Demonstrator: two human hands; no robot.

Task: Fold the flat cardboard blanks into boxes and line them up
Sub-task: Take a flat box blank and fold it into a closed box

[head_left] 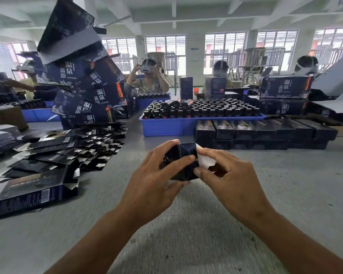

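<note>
Grey table fills my view; above its middle my left hand and right hand both grip a dark box, fingers curled on its end flaps. Finished boxes stand lined up just beyond, flat blanks spread to the left, a blue tray behind.

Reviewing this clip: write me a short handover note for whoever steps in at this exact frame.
Left hand grips the dark box from its left side. Right hand pinches the box's white end flap, which is not yet tucked.
Flat blanks lie fanned out on the table to the left.
Done: a row of folded boxes stands ahead on the right, before the blue tray of bottles.
Left: close this flap, add the box to the row, fold the remaining blanks.
</note>
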